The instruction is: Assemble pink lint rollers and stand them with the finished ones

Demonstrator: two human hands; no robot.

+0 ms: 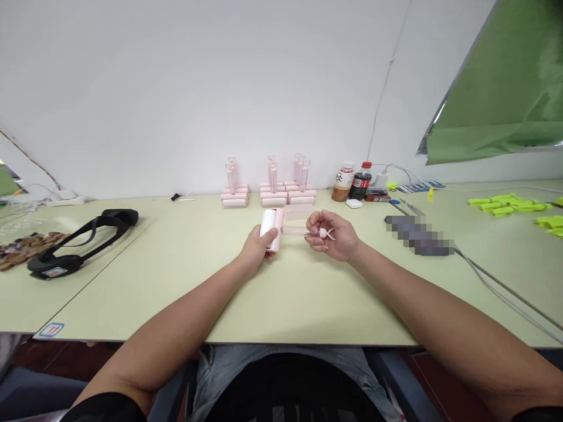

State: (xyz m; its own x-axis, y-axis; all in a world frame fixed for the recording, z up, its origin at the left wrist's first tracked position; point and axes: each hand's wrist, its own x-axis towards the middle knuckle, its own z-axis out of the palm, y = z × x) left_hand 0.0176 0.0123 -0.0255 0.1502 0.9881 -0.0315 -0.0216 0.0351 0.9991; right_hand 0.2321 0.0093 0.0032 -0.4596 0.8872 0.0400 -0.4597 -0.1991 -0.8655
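My left hand is wrapped round the head of a small lint roller, with its white roll and pink casing facing up. From the casing a clear pinkish handle points right. My right hand has its fingers curled round the far end of that handle, where a white cap with a loop shows. Just behind the roller, a translucent pink cover lies on the table. Several similar lint rollers stand by the wall, handles upright.
Behind my right hand are a tea-coloured drink bottle, a cola bottle and a white case. A blurred dark object and cables lie right, beyond them yellow-green pieces. A black headset is left.
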